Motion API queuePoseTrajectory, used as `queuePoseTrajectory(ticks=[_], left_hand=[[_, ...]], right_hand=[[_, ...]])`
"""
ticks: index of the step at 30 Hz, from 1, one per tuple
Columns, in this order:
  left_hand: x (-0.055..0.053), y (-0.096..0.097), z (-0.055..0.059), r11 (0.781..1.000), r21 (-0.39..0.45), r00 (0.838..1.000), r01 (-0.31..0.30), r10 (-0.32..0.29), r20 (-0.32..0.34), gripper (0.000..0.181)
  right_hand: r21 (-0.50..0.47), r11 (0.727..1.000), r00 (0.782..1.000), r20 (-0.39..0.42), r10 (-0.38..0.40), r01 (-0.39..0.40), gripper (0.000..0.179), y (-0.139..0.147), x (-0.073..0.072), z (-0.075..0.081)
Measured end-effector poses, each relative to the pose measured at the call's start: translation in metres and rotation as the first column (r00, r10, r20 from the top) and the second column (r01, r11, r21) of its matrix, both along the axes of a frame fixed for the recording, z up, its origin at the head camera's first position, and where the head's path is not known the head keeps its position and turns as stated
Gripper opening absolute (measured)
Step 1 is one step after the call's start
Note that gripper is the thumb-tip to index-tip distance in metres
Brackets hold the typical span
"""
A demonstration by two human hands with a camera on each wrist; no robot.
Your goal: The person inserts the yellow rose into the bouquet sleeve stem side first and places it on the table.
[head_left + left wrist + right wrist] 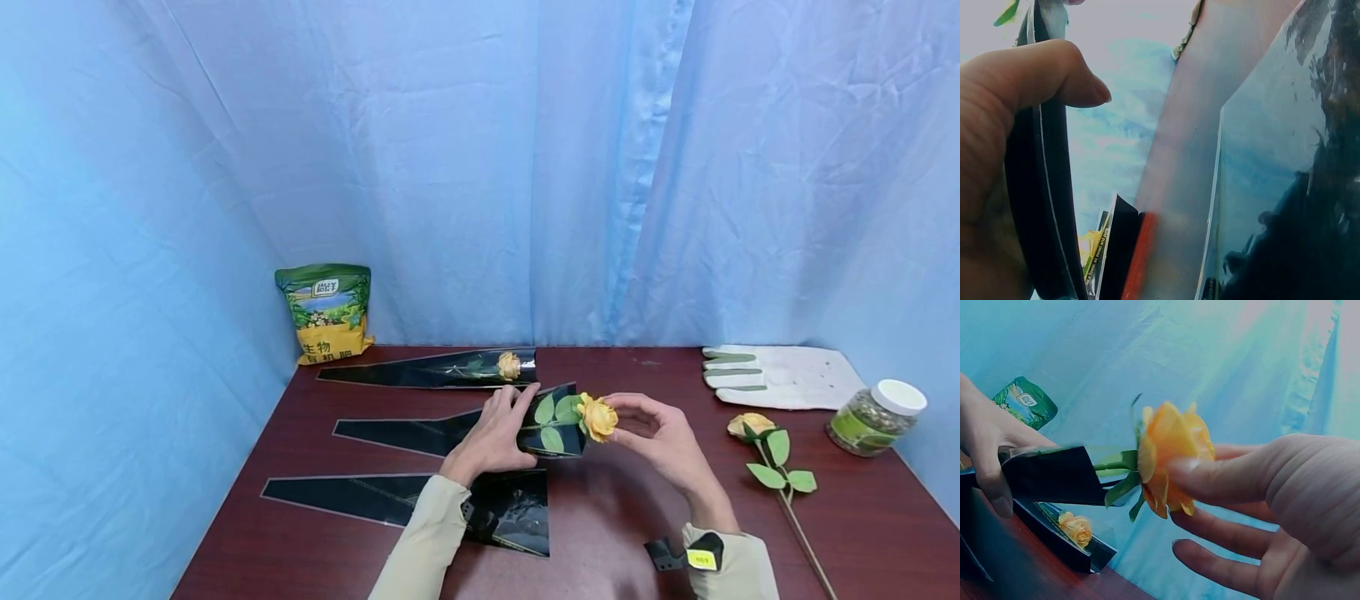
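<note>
A yellow artificial rose lies partly in a black flower sleeve, its bloom beyond the sleeve's wide end and green leaves behind it. My left hand grips the sleeve, thumb on the near side; in the left wrist view its thumb crosses the dark sleeve. With thumb and fingers, my right hand holds the bloom from the right. The lower stem is hidden by the sleeve and left hand.
Behind lies a sleeve with a rose inside; in front, a flat sleeve. A green-yellow bag stands back left. To the right are another rose, a white glove and a white-lidded jar.
</note>
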State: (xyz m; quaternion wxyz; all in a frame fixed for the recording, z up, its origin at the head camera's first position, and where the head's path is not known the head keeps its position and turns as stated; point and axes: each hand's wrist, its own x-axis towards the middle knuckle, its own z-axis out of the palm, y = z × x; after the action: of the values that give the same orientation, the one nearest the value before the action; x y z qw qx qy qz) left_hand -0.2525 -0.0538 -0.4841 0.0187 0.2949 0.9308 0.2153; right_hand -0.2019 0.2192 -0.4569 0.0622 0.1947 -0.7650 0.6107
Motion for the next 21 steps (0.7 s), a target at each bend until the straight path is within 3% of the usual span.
queuePoseTrajectory(ticks=[3,13,21], left_hand=[[0.000,0.000,0.001,1.000,-0.005,1.000,0.001,-0.001,-0.002,0.107],[0.001,0.000,0.003,1.000,-0.004,1.000,0.011,-0.012,-0.017,0.107],[0.002,0.001,0.004,1.000,-0.020,0.999,0.009,-0.010,-0.035,0.107]], right_hand=[[0.009,0.999,0.999,-0.022,0.031,-0.031,0.037,0.000,0.000,0.000],[0.076,0.993,0.994,0.039,-0.098,0.095,0.029,-0.008,-0.002,-0.003],[0.135,0.988,0.996,0.021,-0.084,0.080,0.037,-0.012,-0.003,-0.003]])
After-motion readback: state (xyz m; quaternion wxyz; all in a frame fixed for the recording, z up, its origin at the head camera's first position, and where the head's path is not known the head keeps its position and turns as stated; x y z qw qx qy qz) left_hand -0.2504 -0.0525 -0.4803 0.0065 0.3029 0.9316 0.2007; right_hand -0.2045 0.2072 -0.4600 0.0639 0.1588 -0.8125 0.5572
